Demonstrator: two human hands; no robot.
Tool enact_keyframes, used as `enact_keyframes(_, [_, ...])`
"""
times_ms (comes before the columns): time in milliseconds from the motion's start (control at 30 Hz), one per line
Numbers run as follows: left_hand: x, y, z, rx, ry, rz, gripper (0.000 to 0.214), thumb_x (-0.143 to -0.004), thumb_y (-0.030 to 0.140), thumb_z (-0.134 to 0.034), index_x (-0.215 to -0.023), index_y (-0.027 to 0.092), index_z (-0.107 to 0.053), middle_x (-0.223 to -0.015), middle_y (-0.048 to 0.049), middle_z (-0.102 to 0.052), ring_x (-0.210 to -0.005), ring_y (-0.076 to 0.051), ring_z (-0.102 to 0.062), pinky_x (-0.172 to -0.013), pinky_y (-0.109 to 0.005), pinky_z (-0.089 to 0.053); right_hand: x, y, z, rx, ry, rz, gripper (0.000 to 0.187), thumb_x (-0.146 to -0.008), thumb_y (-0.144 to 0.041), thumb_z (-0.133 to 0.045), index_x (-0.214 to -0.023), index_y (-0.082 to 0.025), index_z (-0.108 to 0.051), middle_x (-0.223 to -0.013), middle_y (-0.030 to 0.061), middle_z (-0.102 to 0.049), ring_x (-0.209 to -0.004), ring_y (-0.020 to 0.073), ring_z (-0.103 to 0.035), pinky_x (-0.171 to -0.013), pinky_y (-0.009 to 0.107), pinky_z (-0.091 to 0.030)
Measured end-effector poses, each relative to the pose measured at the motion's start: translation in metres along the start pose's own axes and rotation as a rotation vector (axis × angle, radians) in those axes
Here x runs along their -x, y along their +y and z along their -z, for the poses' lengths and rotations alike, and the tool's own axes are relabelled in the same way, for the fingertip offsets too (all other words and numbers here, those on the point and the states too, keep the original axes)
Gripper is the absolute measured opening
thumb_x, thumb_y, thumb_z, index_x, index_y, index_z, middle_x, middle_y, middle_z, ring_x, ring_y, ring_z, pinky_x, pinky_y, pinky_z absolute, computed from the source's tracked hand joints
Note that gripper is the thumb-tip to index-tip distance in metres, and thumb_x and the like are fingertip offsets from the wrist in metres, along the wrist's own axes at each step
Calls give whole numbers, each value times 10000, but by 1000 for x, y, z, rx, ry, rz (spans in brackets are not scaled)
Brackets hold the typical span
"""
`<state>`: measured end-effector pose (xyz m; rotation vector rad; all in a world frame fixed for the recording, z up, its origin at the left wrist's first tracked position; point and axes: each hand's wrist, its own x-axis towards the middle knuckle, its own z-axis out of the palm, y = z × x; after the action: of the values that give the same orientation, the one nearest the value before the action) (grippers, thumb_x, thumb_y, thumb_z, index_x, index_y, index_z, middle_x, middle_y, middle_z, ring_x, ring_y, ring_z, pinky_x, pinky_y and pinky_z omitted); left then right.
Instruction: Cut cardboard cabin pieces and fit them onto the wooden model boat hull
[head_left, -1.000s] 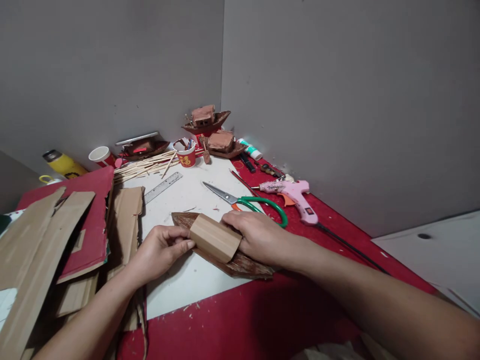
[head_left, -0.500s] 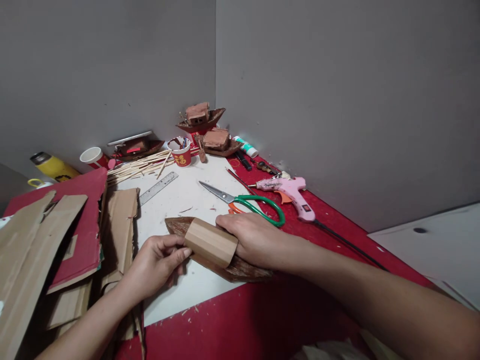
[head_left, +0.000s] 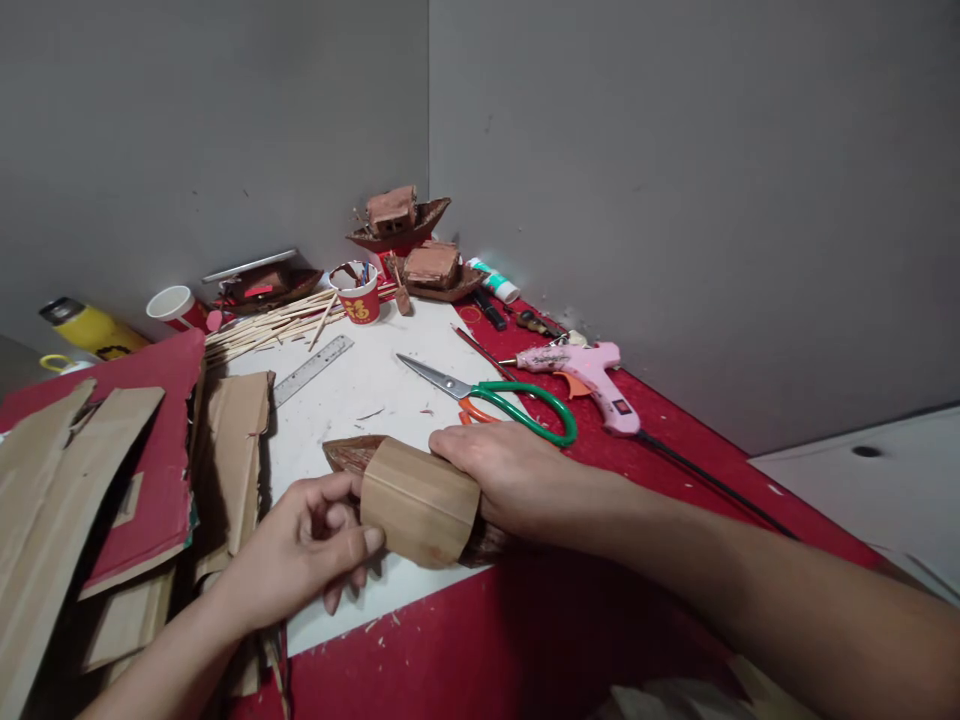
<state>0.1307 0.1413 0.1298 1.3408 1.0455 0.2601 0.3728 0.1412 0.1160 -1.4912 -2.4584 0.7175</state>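
A folded tan cardboard cabin piece (head_left: 418, 502) sits on a brown boat-shaped model hull (head_left: 352, 452) on the white sheet. My left hand (head_left: 311, 545) pinches the left end of the cabin piece, fingers curled. My right hand (head_left: 504, 472) presses on its right end and covers the hull's rear part. The hull's pointed front tip shows at the left, above my left hand.
Green-handled scissors (head_left: 510, 405), a pink glue gun (head_left: 592, 372) with its cord and a steel ruler (head_left: 311, 369) lie behind the hands. Finished boat models (head_left: 401, 220), a red cup (head_left: 358, 295), sticks (head_left: 270, 325) stand in the corner. Cardboard sheets (head_left: 82, 480) pile at left.
Both hands and the boat model have tilted toward me, so the cabin piece's side faces the camera more. The view shifted slightly.
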Motion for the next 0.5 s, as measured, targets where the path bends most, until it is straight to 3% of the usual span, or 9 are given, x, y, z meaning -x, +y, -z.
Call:
enact_keyframes(167, [-5,9,4,29,61,-64,336,-766,440,-717,-750,129,-589,-463,85,-425,-403,-27,-283,-389,-142,-217,0,-2,3,-20,-20,7,253,-635,-204,-701,-735,-224,-470,-785,11,-665,-686,181,-593,-538,261,-322])
enact_keyframes(367, [-14,5,1,-87,134,-162,259,-799,373,-690,-716,139,-613,-529,88,-321,-489,-61,-239,-458,-184,-218,1,-1,0,-14,26,26,368,-584,-405,-743,-767,-241,-470,-779,23,-678,-675,214,-610,-520,277,-322])
enact_keyframes(500, [-13,3,2,-257,134,-164,264,-820,366,-658,-693,135,-645,-546,59,-363,-530,-86,-290,-493,-201,-263,1,2,-3,21,31,54,291,-628,-328,-708,-760,-237,-466,-772,22,-664,-655,204,-595,-510,280,-304])
